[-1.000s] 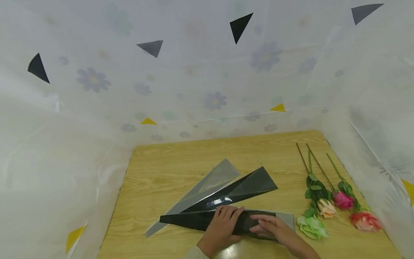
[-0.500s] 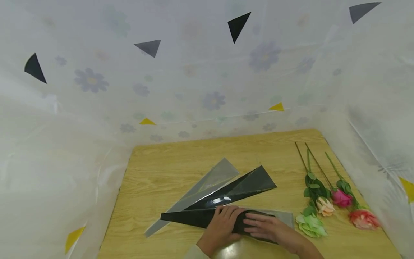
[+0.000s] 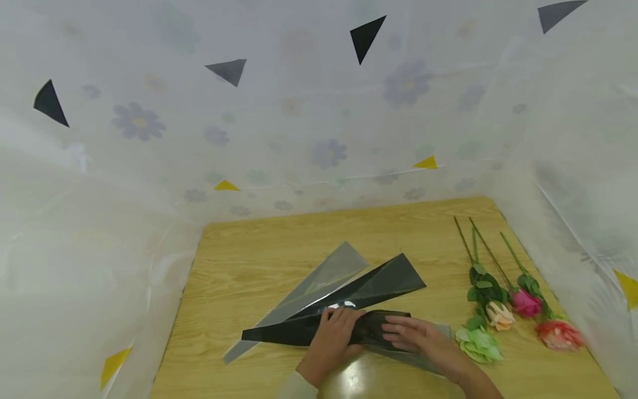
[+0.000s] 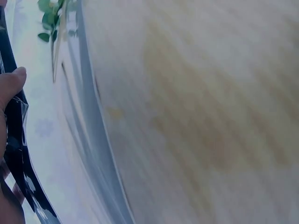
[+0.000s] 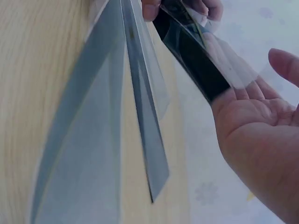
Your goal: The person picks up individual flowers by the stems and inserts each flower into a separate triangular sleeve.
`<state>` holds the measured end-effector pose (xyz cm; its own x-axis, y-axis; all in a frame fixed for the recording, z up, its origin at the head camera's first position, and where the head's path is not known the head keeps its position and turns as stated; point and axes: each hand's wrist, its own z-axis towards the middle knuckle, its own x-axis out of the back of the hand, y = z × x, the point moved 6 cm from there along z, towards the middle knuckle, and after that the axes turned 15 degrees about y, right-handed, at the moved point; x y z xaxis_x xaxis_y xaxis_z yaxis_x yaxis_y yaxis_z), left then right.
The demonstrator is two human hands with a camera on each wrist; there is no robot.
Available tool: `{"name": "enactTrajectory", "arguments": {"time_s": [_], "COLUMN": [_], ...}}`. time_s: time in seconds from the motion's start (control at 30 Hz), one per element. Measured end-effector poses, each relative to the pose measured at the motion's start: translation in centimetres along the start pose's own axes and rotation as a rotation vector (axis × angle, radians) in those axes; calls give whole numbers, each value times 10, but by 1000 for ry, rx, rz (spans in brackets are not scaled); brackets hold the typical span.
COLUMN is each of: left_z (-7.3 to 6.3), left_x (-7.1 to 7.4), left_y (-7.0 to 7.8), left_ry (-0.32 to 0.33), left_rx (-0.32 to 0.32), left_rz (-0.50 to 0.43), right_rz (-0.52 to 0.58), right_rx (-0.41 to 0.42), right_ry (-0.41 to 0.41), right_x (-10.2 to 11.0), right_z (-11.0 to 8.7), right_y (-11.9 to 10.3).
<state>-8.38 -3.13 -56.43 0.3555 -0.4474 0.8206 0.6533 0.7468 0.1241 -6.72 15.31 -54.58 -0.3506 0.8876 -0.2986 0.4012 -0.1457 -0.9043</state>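
My left hand (image 3: 333, 338) grips a black plastic flower sleeve (image 3: 281, 331) around its middle. In the left wrist view the thumb lies on one side of the sleeve and fingers show on the other. My right hand (image 3: 423, 341) lies at the sleeve's wide right end. In the right wrist view its fingers stretch along the sleeve behind clear film, with the thumb apart. Under the held sleeve lies a grey flower sleeve (image 3: 416, 360) on the table. Another black sleeve (image 3: 391, 284) and another grey sleeve (image 3: 324, 277) lie fanned just beyond the hands.
Artificial flowers lie at the table's right: a green bloom (image 3: 477, 344), a peach rose (image 3: 500, 316), a pink rose (image 3: 525, 303) and a coral bloom (image 3: 560, 335). Pale flower-patterned sheeting (image 3: 299, 127) surrounds the wooden table (image 3: 239, 249).
The held black sleeve has come up off the grey one, slightly away from me, uncovering more grey film. Both hands have shifted with it. The right fingers have spread along its wide end.
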Motion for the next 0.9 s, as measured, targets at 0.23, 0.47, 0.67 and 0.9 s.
{"name": "enactTrajectory", "arguments": {"time_s": [0.23, 0.47, 0.67, 0.9], "left_z": [5, 3, 1, -2], "left_x": [13, 16, 16, 16], "left_y": [-23, -33, -40, -40], "left_ry": [20, 32, 59, 59], "left_rx": [81, 128, 131, 126], "left_rz": [20, -13, -7, -19], "right_rz": [-155, -513, -973, -1087], "right_rx": [200, 221, 162, 16], "right_ry": [299, 740, 1010, 1010], "right_x": [22, 77, 128, 171], "right_z": [-13, -36, -61, -69], "right_y": [-25, -26, -26, -6]}}
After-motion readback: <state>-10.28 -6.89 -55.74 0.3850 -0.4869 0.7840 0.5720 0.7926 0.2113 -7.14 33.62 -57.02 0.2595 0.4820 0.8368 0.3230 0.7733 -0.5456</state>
